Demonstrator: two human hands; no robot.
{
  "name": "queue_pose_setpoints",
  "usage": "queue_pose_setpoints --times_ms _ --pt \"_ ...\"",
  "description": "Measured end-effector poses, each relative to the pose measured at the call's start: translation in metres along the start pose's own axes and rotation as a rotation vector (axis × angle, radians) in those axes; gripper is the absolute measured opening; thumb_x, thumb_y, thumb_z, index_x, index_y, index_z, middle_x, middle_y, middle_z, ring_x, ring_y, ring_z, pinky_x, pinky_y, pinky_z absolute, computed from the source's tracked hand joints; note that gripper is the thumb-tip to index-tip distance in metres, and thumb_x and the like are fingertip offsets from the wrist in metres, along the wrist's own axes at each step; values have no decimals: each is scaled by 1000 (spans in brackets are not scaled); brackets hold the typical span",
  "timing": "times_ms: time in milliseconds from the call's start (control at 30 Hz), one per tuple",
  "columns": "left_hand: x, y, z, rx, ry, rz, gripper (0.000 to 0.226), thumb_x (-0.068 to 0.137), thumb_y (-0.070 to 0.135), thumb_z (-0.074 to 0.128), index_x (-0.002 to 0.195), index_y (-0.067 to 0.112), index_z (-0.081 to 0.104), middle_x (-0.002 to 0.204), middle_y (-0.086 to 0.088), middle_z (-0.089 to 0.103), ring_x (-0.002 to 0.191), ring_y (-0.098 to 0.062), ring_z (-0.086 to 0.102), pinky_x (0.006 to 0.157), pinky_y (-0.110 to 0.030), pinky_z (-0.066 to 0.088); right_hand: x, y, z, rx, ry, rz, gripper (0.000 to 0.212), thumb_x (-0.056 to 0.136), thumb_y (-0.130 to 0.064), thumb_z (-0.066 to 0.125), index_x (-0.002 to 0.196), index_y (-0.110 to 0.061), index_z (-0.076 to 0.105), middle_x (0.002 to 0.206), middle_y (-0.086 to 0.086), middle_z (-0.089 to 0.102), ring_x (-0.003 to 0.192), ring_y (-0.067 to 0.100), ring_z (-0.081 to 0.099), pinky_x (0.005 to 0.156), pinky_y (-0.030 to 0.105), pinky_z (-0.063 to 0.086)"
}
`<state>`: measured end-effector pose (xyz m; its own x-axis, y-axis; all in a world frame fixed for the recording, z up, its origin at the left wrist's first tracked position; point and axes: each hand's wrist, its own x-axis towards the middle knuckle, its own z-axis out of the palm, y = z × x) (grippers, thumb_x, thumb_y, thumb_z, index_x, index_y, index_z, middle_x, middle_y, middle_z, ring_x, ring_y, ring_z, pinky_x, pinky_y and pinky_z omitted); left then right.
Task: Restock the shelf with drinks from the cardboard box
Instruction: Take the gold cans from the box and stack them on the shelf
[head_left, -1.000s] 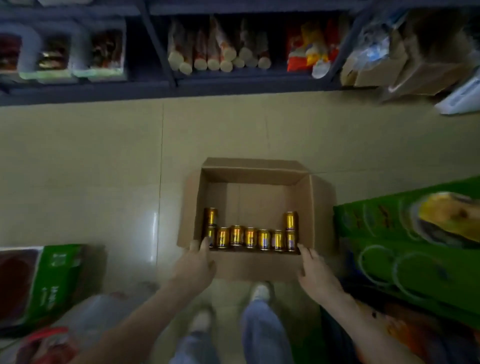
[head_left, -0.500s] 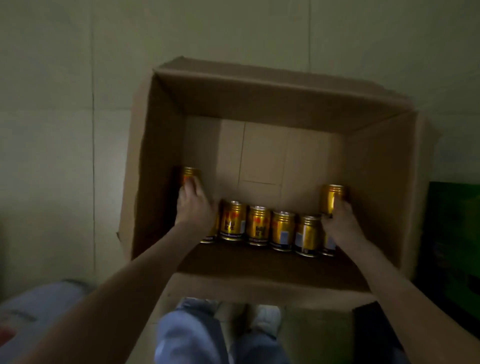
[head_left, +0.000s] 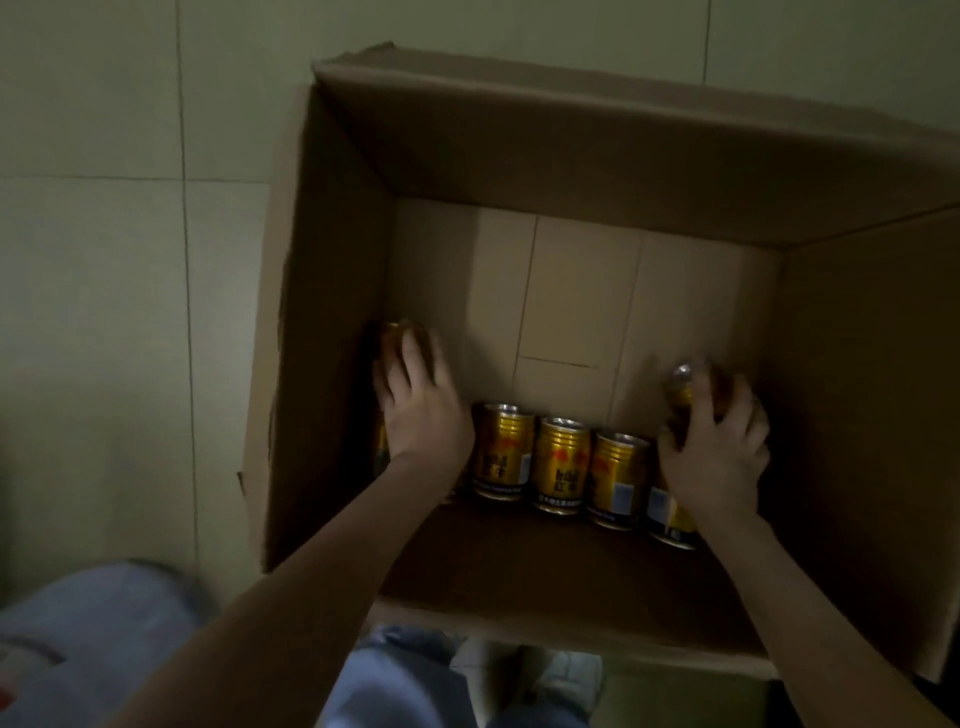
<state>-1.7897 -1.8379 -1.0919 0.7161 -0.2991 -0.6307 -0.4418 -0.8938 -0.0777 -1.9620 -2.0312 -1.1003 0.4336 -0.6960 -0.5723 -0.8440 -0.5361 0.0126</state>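
Dim overhead view of a shop floor. Left: the floor (head_left: 104, 312) is laid with large pale greenish tiles, divided by thin dark grout lines, 1 running away from the viewer and 1 crossing it. At the lower left corner a blurred blue-grey bundle (head_left: 93, 634) with a red patch lies on the tiles; what it is cannot be told. Centre: an open cardboard box (head_left: 322, 338) stands on the floor, its flaps folded outward and its brown walls in shadow. The far part of the box bottom is bare cardboard, marked by the seams of the bottom flaps. Against the left wall stands the left-end can (head_left: 397, 335), gold, with the left hand (head_left: 421, 410) on top of it, fingers laid over its top and bent down around it in a grip. Below the near wall of the box, legs in blue jeans (head_left: 405, 680) and a pale shoe (head_left: 524, 670) stand on the tiles, both blurred. Along the near wall runs a row of cans (head_left: 561, 465), gold with silver rims and red-and-dark labels, upright and touching side by side; 3 show fully, and a 4th is partly covered by the right wrist. Right: the right hand (head_left: 717, 457) grips the right-end can (head_left: 683, 387), fingers curled round its body; this can is blurred and sits near the right wall, just beyond the end of the row.
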Motion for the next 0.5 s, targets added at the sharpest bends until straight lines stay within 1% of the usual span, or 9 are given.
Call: queue_pose_setpoints --times_ms 100,200,267,333,367,400,433,467,500 --pt "14 -9 4 314 6 98 65 99 35 36 146 -7 19 151 -36 -9 137 -56 -6 112 -65 5 20 4 -1 -8 -73 40 84 91 -33 59 152 -31 2 156 20 12 140 43 17 110 58 24" --pt "23 -13 7 448 -1 180 60 98 15 35 146 -9 9 152 -33 -10 138 -55 -3 112 -63 8 34 10 -8 -52 -80 34 82 89 -29 64 151 -28 11 145 26 29 127 48 35 99 56 37" --pt "25 -9 14 451 9 327 62 96 16 41 146 -6 12 154 -31 -5 141 -50 0 115 -56 10 36 8 -11 -105 -46 -67 80 86 -27 66 150 -26 18 140 26 36 121 49 40 95 57 41" --pt "23 -1 15 374 116 441 55 94 29 50 143 8 37 157 -19 16 145 -30 17 118 -37 14 37 -2 -14 -136 -26 -130 79 86 -30 66 150 -27 20 139 25 39 119 48 42 94 57 41" --pt "22 1 13 316 167 453 51 93 31 53 140 14 44 158 -11 17 144 -21 22 116 -30 16 37 -11 -15 -130 -23 -149 79 86 -33 65 150 -28 19 137 23 41 118 46 42 93 55 42" --pt "22 3 15 289 158 474 51 93 26 55 141 15 43 160 -10 3 145 -21 18 116 -32 16 37 -22 -15 -118 -26 -168 80 86 -37 65 150 -30 17 136 21 43 117 45 43 93 53 42" --pt "24 4 16 274 114 489 58 93 20 55 146 13 33 157 -12 -19 146 -27 9 117 -40 15 37 -33 -14 -109 -37 -186 83 86 -40 65 150 -34 13 135 19 43 117 43 42 92 50 41" --pt "26 3 14 255 67 449 70 92 17 56 151 15 19 150 -13 -34 145 -33 -1 116 -48 12 36 -45 -12 -101 -54 -207 85 86 -42 64 150 -37 8 135 16 43 119 41 42 93 48 40" --pt "29 1 9 245 42 369 83 90 18 57 153 20 3 147 -15 -38 144 -38 -5 115 -53 10 35 -57 -9 -86 -71 -233 87 86 -43 63 150 -39 4 136 15 41 121 39 41 94 47 40"
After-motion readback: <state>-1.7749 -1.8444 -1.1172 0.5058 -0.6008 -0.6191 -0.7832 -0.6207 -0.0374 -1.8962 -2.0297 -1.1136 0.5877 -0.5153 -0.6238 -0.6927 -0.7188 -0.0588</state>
